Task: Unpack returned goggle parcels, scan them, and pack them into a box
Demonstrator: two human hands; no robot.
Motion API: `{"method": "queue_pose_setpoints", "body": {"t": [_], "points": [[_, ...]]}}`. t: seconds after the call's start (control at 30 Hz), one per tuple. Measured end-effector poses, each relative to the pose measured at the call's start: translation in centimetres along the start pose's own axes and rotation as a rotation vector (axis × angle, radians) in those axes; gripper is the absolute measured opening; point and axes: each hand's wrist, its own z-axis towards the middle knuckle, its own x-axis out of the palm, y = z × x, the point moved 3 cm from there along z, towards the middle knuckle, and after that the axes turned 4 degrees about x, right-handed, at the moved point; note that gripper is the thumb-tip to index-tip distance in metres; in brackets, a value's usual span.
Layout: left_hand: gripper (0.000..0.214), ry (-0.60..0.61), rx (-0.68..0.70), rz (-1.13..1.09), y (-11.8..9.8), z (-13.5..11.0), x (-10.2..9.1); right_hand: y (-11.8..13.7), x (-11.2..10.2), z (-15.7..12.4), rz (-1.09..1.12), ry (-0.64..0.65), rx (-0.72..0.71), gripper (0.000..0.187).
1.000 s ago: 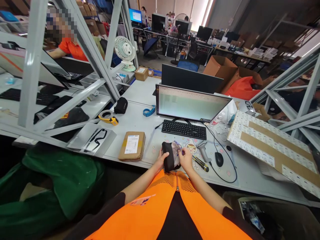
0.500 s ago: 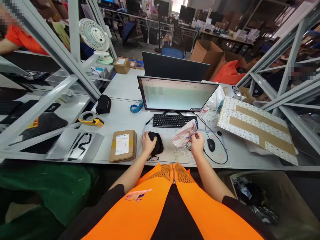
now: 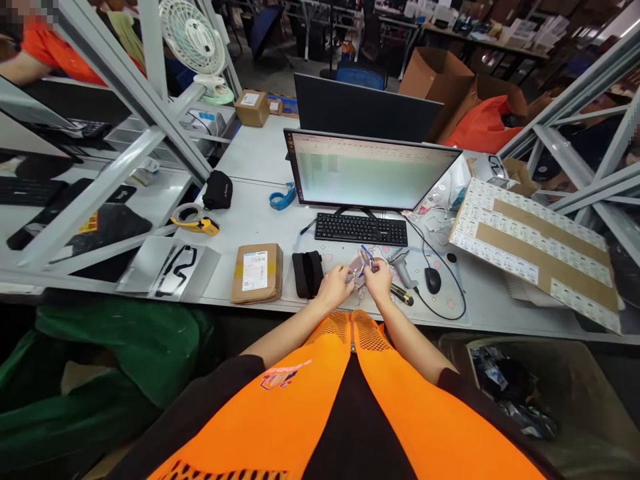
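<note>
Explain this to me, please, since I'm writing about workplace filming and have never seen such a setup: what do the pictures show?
No machine here: these are a person's bare left hand and right hand. The view comes from a camera worn on the person's head, looking forward and down. Both hands hold a thin translucent bag with blue trim over a white table. Next to the left hand lies a black rectangular case; farther left is a brown cardboard parcel with a white label. Beyond the hands are a black keyboard and a wide dark-framed monitor; to the right, a grey handheld scanner and a black mouse.
</note>
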Motion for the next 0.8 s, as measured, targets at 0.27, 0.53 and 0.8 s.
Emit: {"method": "queue_pose_setpoints", "body": {"t": [0.27,0.53,0.8], "points": [[0.035,-0.052,-0.381,0.053,7.0,1.1,0.1,-4.5,1.7,2.1,-0.273,0.069,0.118,0.011],[0.046,-0.171,-0.532,0.136,10.5,0.9,-1.6,-7.2,0.4,3.3,-0.301,0.059,0.188,0.011],[0.074,-0.239,-0.63,0.181,12.7,-1.4,-2.4,-7.7,1.3,2.7,-0.28,0.103,0.145,0.012]]}}
